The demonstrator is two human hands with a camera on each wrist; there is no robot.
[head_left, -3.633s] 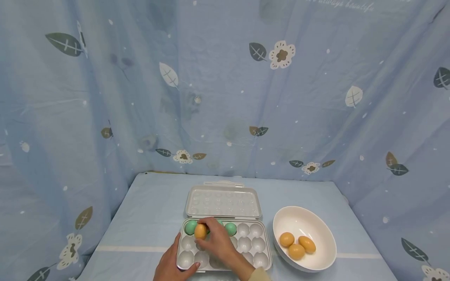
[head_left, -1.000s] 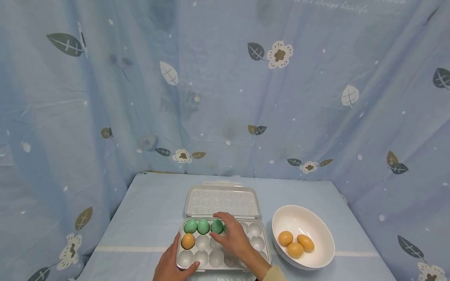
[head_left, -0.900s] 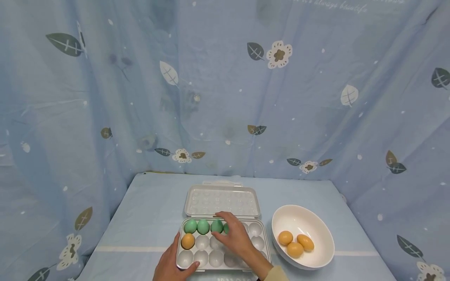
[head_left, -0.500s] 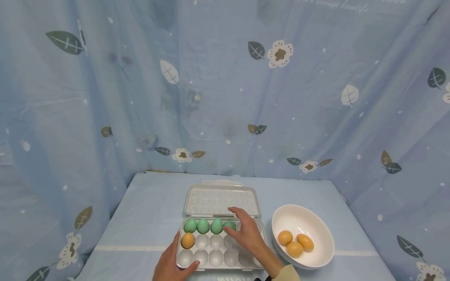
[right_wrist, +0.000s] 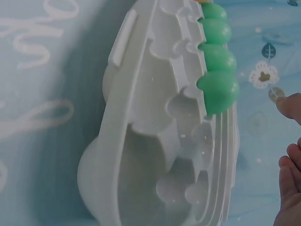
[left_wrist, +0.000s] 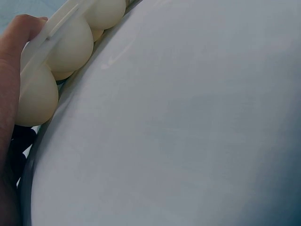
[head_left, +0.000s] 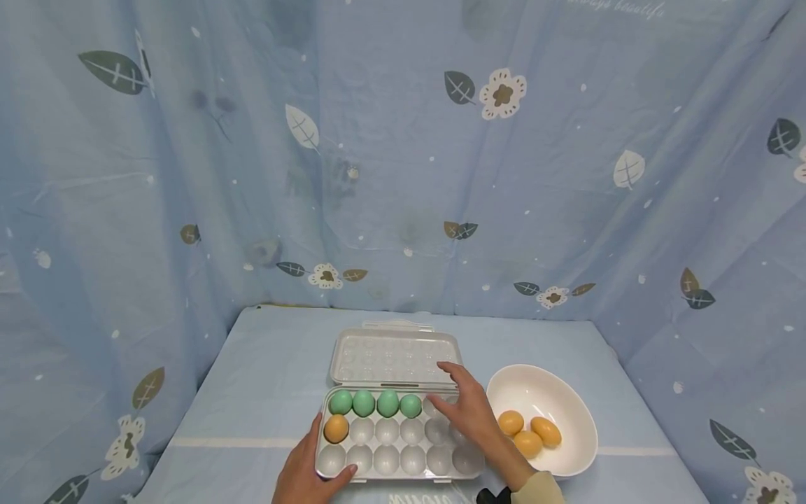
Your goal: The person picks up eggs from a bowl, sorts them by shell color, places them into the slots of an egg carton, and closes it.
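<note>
A white plastic egg tray lies with its clear lid folded back. Several green eggs fill the left part of its back row, and one orange egg sits at the left end of the middle row. My left hand grips the tray's front left corner, thumb over the front rim. Over the tray's right end, my right hand is spread with nothing between thumb and fingers. In the right wrist view, cups without eggs stretch along the tray beside the green eggs.
To the right stands a white bowl with three orange eggs inside; the right forearm passes in front of its left side. A light blue cloth covers the table, and a patterned curtain hangs behind and at both sides.
My right hand set the orange egg into the middle row's left cup and let go. It has since moved right, uncovering the green eggs. The left hand stays on the tray corner.
</note>
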